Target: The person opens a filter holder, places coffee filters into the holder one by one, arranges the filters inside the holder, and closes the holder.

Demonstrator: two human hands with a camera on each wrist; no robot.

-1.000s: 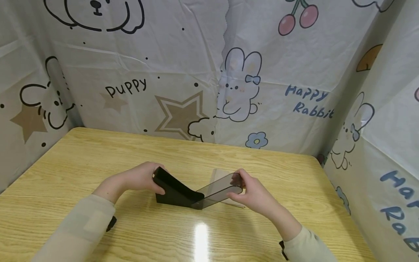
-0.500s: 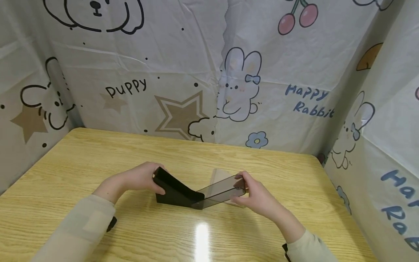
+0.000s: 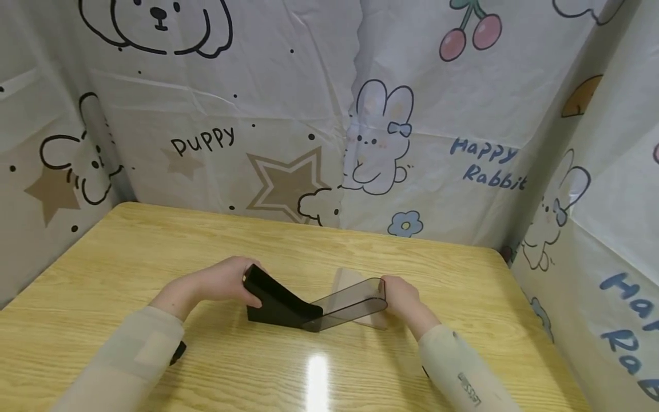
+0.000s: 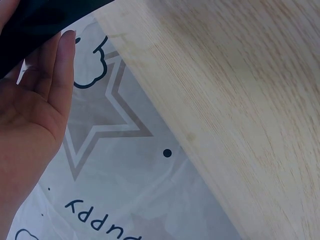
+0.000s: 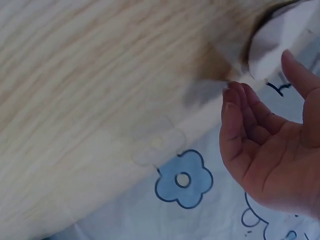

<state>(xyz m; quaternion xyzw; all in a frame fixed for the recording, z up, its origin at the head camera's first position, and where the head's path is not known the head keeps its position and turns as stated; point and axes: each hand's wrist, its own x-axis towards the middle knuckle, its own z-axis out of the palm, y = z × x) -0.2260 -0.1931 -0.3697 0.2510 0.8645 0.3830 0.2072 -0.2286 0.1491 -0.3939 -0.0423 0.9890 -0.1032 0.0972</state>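
Note:
In the head view my left hand (image 3: 230, 279) grips the raised end of a black wedge-shaped case (image 3: 280, 303) standing on the table. A smoky see-through cover (image 3: 355, 303) with a rounded end slants up to the right from the case's low end. My right hand (image 3: 404, 297) is at that rounded end; in the right wrist view its fingers are loosely bent, the thumb stands apart and nothing lies between them. The left wrist view catches only a dark edge of the case above the left palm. Whether the right hand touches the cover is unclear.
A flat pale piece (image 3: 344, 277) lies on the wooden table (image 3: 216, 366), partly behind the cover. Printed cloth (image 3: 288, 103) hangs along the table's back and both sides.
My right hand has let go of the cover's end, and its thumb no longer shows in front. The right forearm has turned. The left hand keeps its grip on the case.

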